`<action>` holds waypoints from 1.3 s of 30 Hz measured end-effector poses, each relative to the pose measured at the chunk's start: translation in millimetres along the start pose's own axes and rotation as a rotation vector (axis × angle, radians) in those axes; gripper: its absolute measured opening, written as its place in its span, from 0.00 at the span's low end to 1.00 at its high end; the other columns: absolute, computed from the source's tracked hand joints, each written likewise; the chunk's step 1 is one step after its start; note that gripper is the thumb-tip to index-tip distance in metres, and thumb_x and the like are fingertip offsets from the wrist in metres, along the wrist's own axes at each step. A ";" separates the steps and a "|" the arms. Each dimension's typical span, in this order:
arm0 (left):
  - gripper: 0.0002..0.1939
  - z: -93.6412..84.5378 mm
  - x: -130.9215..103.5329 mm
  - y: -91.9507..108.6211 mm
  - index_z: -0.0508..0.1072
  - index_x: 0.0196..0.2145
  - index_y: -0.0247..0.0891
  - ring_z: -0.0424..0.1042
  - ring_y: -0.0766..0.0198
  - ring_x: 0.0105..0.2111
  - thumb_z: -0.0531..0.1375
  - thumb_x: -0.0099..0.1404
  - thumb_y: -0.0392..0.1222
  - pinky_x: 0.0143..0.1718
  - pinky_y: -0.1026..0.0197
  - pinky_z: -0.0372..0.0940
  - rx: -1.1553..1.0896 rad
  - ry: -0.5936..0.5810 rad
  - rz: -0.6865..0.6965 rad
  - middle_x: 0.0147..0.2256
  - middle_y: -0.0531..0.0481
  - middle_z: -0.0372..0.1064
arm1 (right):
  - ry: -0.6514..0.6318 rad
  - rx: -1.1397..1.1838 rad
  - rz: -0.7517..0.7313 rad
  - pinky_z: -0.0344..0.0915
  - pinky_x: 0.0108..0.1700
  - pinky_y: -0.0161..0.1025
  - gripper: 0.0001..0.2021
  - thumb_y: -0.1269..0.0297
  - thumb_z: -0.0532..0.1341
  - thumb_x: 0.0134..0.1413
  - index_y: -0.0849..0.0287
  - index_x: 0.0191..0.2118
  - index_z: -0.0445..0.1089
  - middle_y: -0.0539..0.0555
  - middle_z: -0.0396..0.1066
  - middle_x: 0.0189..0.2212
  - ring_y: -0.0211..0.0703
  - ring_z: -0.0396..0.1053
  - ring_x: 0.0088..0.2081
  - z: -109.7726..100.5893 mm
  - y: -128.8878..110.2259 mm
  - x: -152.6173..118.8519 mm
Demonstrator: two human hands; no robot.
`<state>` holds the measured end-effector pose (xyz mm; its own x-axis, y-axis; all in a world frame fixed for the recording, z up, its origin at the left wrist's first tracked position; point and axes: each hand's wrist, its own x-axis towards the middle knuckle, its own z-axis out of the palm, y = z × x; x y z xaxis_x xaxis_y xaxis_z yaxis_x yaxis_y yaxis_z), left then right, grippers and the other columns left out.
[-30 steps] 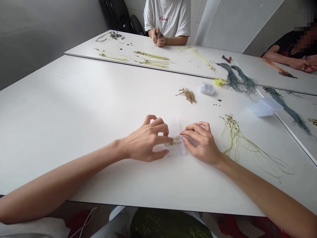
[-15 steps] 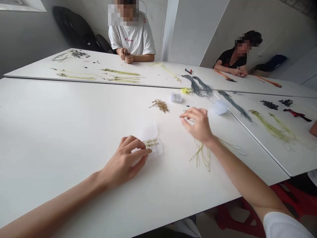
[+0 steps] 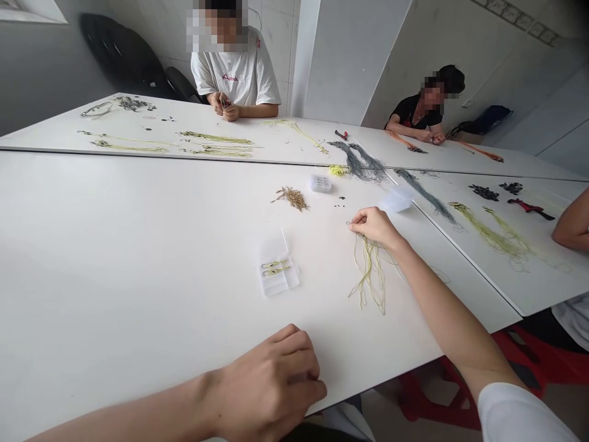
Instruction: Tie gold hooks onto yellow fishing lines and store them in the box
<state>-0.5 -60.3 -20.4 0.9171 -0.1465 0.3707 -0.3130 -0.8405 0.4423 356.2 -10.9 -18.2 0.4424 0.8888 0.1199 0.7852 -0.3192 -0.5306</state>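
Note:
My right hand (image 3: 375, 227) pinches a small dark hook (image 3: 348, 223) with yellow-green line (image 3: 368, 276) spread on the table below it. My left hand (image 3: 280, 380) is near the table's front edge, its fingers curled; whether anything is inside them is hidden. Between and beyond my hands stands an open clear plastic box (image 3: 276, 285), with hooks and yellow-green line (image 3: 276, 267) in its compartments. A heap of gold-coloured pieces (image 3: 292, 197) lies behind the box, beside a closed clear box (image 3: 320, 183).
A clear lid or box (image 3: 398, 199) lies right of my right hand. Grey line bundles (image 3: 361, 159), yellow line (image 3: 490, 230) and red-black pliers (image 3: 531, 209) are farther off. Two people sit across the table (image 3: 115, 215); another person's arm (image 3: 573, 227) is at the right edge.
My left hand has left the open box and moved down toward the front edge. My right hand has lowered slightly and closed on the hook. The view has shifted a little.

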 end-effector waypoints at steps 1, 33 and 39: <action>0.15 -0.8 0.0 -0.5 0.67 0.43 0.38 0.63 0.59 0.33 0.56 0.58 0.30 0.37 0.55 0.59 0.002 0.000 0.001 0.33 0.45 0.68 | 0.008 -0.004 0.005 0.64 0.36 0.41 0.04 0.63 0.67 0.40 0.57 0.25 0.74 0.52 0.75 0.25 0.45 0.71 0.30 -0.4 0.6 0.4; 0.14 -11.0 4.7 -5.2 0.71 0.46 0.37 0.64 0.60 0.35 0.54 0.64 0.29 0.37 0.56 0.63 -0.146 0.320 -0.211 0.34 0.43 0.69 | -0.478 0.726 -0.513 0.65 0.27 0.42 0.13 0.49 0.57 0.59 0.54 0.35 0.65 0.49 0.68 0.22 0.41 0.66 0.22 -46.7 -76.8 -81.8; 0.06 -21.9 0.7 -8.0 0.74 0.39 0.38 0.66 0.61 0.35 0.56 0.67 0.35 0.40 0.56 0.63 -0.139 0.615 -0.552 0.33 0.47 0.71 | -0.621 0.535 -0.496 0.66 0.36 0.39 0.04 0.64 0.56 0.62 0.57 0.35 0.65 0.51 0.69 0.29 0.40 0.67 0.33 -1.0 -106.7 -115.9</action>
<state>-2.8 -42.2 -5.7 0.6616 0.6123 0.4329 0.0774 -0.6300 0.7728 221.7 -80.1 25.3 -0.3169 0.9472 0.0498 0.4511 0.1967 -0.8705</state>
